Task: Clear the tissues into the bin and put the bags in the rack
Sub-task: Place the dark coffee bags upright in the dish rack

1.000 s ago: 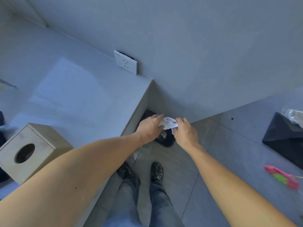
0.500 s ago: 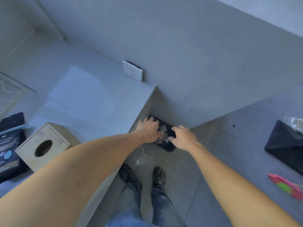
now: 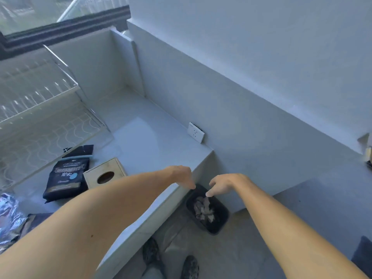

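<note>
Both of my hands hang above the bin (image 3: 219, 224), which stands on the floor against the end of the counter (image 3: 141, 137); crumpled tissues (image 3: 203, 209) lie inside it. Left hand (image 3: 181, 175): fingers drooping and loosely apart, gripping nothing. Right hand (image 3: 225, 183): fingers likewise slack and pointing down, one fingertip appearing to overlap the topmost tissue, though I cannot tell whether it touches. I judge the tissue step done or nearly so. Remaining items: a dark bag (image 3: 66, 178) flat on the counter, touching the wooden tissue box (image 3: 104, 175); a second dark bag (image 3: 80, 151) behind it; a foil bag (image 3: 9, 216) at the left edge. The wire rack (image 3: 40, 109) stands behind them, apparently empty. Risks as I see them: a tissue clinging to the right fingertip could lift out and fall on the floor; the bin sits close to my shoes (image 3: 171, 258), so a step toward the rack could tip it; reaching across, my left forearm could knock the box; the slick foil bag could slip through the rack's wide wire gaps if laid carelessly
</note>
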